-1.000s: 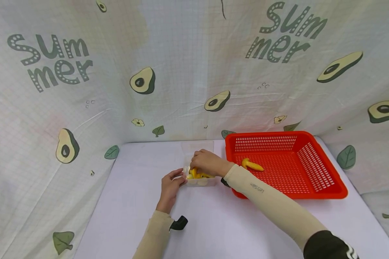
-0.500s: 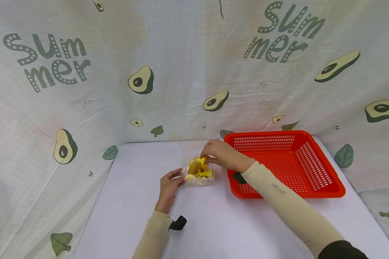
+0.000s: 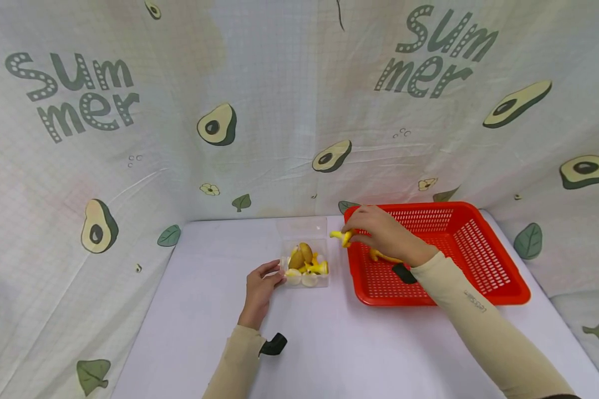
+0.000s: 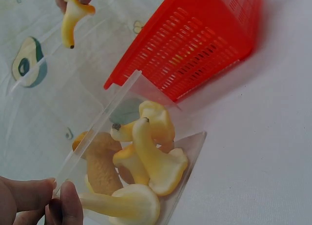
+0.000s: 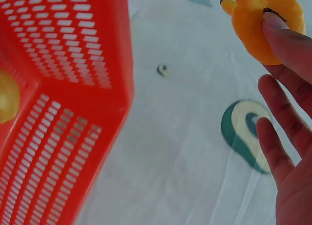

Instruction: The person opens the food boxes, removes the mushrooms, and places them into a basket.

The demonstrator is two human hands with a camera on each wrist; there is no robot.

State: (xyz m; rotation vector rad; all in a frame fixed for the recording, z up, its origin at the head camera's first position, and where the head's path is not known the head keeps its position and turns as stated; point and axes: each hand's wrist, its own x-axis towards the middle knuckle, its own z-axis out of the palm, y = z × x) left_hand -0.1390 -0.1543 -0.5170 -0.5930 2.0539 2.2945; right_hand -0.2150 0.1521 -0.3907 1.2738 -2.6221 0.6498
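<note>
My right hand (image 3: 386,233) pinches a yellow trumpet-shaped mushroom (image 3: 341,238) between thumb and fingers, held up at the red basket's left rim. In the right wrist view the thumb presses on its orange cap (image 5: 256,39), while the other fingers extend loosely. My left hand (image 3: 259,291) pinches the left wall of a clear plastic box (image 3: 321,281). Inside the box lie several mushrooms: yellow trumpet-shaped ones (image 4: 158,161), a brownish one (image 4: 102,166) and pale-capped ones (image 3: 293,273) at the front. The box's clear lid (image 3: 301,226) lies back, open.
A red perforated basket (image 3: 521,291) stands right of the box. A yellow mushroom (image 3: 377,255) inside it is partly hidden by my right arm. Printed cloth (image 3: 279,100) hangs behind the white table (image 3: 319,343).
My right hand has drawn a yellow mushroom out of the box and carried it up and right to the basket's edge. My left hand keeps its place at the box.
</note>
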